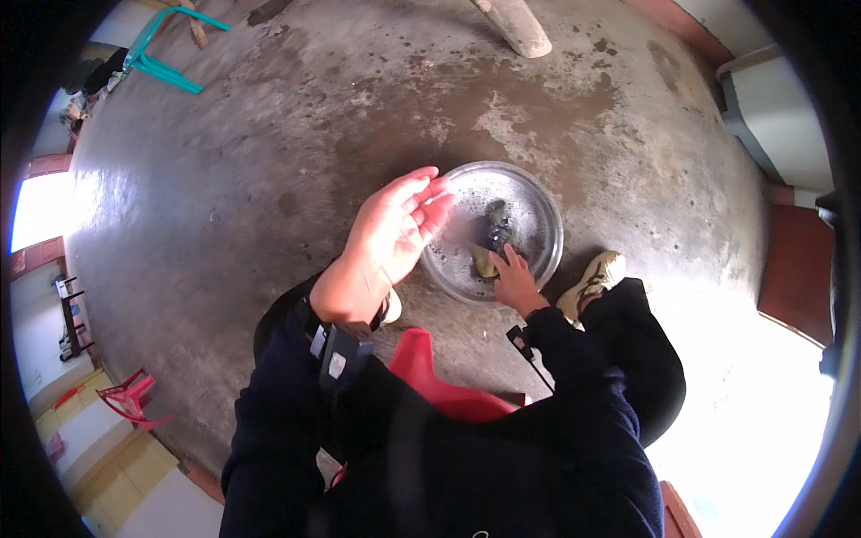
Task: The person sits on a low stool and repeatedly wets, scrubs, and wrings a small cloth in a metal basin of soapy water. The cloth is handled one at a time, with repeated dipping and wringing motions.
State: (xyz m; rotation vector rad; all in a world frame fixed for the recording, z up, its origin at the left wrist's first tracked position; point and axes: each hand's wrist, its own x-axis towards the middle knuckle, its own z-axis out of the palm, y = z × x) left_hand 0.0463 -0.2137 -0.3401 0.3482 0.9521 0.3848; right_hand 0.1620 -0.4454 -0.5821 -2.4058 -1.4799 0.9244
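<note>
A round metal basin (pixel 553 235) with sudsy water stands on the floor between the person's feet. In it lie a dark wet item (pixel 496 232), perhaps cloth, and a yellow-green piece (pixel 484 262) whose kind I cannot tell. My left hand (pixel 400 232) is raised at the basin's left edge, palm up, with its fingers apart and nothing in it. My right hand (pixel 518 279) reaches over the basin's lower right part, its fingertips at the yellow-green piece; whether they grip it is unclear.
Wet patches mark the concrete floor (pixel 269 168) beyond the basin. A red plastic seat (pixel 437 390) is beneath the person. A wooden log (pixel 521 30) lies ahead, a green plastic chair (pixel 161 70) stands upper left, and a red plastic chair (pixel 134 400) lower left. The person's shoe (pixel 595 279) is right of the basin.
</note>
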